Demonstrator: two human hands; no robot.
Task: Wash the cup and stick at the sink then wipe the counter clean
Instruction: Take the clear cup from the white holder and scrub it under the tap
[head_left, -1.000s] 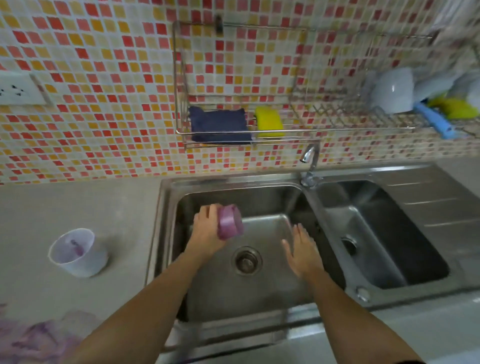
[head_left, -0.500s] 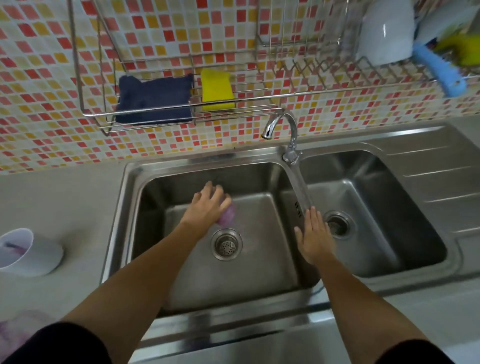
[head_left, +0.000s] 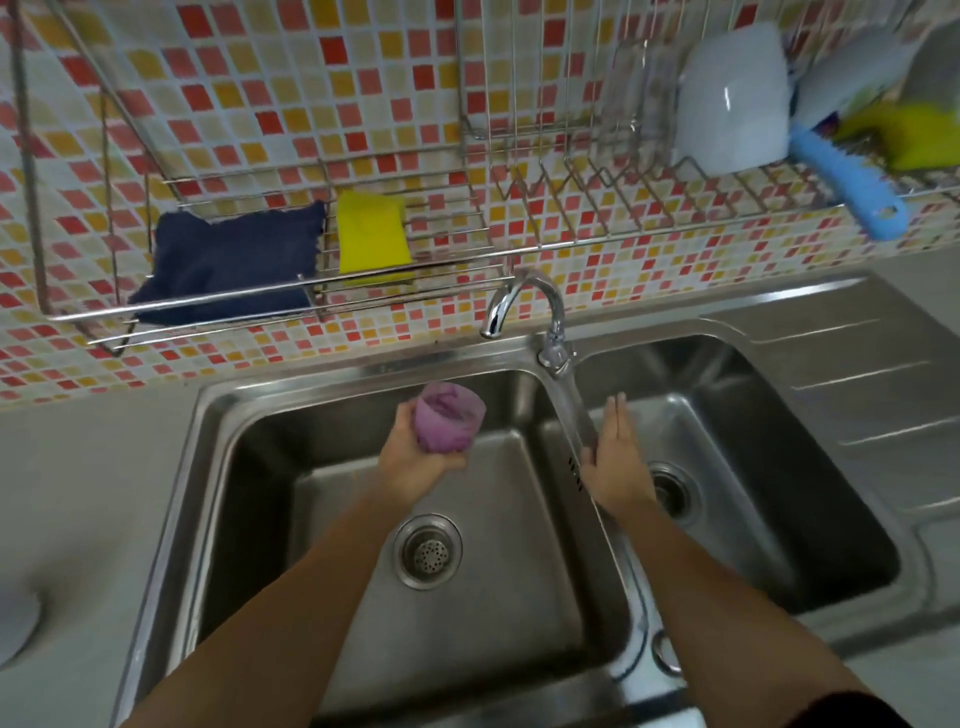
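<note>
Left hand (head_left: 415, 467): palm now turning upward, gripping the purple cup (head_left: 449, 423) it was covering earlier, below-left of the faucet (head_left: 522, 304).
Right hand (head_left: 618, 457): still hovering flat, fingers straight, below-right of the faucet.
Cut off: a white round thing (head_left: 15, 618) far left of the faucet is running off-frame.
Surface: a steel double sink (head_left: 363, 371) is sitting in a grey counter (head_left: 88, 493).

The cup (head_left: 449, 423), below and left of the faucet (head_left: 524, 306), is translucent purple with darker violet streaks. Behind the faucet, the wall (head_left: 311, 78) is a mosaic of small red, orange, yellow and white tiles. Up and left of the faucet sit a navy cloth (head_left: 228, 260) and a bright yellow sponge (head_left: 371, 236); up and right, a sky-blue brush (head_left: 852, 192) and a white bowl (head_left: 732, 98). The sink (head_left: 363, 370) is silvery steel and the counter (head_left: 88, 493) plain grey.
</note>
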